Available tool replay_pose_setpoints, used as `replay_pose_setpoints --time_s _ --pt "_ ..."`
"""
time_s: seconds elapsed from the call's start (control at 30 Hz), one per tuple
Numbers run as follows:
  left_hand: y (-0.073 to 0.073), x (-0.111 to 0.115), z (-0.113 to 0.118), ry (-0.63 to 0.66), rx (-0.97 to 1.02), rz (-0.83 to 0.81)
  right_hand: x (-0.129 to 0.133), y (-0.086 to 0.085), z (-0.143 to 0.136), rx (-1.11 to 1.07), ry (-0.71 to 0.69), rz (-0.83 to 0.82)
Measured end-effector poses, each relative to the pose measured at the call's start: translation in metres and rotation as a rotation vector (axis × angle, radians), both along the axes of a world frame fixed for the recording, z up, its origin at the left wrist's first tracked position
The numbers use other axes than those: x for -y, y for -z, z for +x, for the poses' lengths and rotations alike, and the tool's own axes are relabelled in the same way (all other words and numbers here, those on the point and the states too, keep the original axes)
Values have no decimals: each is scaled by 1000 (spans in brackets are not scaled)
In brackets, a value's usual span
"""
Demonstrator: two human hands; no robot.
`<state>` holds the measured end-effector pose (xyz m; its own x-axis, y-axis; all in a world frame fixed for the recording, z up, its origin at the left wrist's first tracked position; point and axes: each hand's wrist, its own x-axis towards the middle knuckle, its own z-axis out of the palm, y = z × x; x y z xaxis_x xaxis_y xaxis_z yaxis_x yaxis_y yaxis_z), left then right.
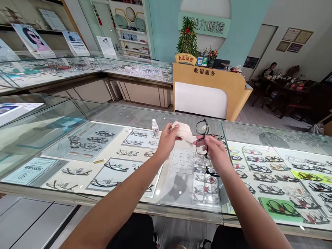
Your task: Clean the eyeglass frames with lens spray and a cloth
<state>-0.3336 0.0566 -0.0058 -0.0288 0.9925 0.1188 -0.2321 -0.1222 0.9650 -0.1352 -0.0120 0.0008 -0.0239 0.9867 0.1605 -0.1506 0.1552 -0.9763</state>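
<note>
My left hand [169,136] pinches a crumpled white cloth [184,132] above the glass display case. To its right, my right hand [213,146] grips a pair of black-framed glasses [202,127] near the bridge, with the frame turned upright, one lens above the other. The cloth's right end reaches close to the glasses and my right fingertips; whether it touches them is hard to tell. A small white bottle [155,128] with a white cap stands upright on the glass top, just left of my left hand.
Rows of glasses lie inside the glass case [178,211] below my hands. A white box [7,114] sits on the glass at the far left. Beyond stand a wooden counter [209,75] with plants and, at the far right, a seated person [269,70].
</note>
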Motion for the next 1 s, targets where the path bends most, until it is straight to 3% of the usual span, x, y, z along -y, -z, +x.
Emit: replay_pose_setpoints --time_s 0.1,0.27,0.6,0.83,1.0 --pt "1 5 5 103 40 27 4 1 -7 94 -76 19" --pt "2 8 8 296 160 38 4 2 -13 127 -47 17" --pt "0 11 7 378 267 -53 5 0 -13 137 -157 37" --pt "-9 14 1 707 154 -36 4 2 -10 135 -235 42" --pt "-9 15 -2 816 186 -36 0 9 -9 39 -302 -21"
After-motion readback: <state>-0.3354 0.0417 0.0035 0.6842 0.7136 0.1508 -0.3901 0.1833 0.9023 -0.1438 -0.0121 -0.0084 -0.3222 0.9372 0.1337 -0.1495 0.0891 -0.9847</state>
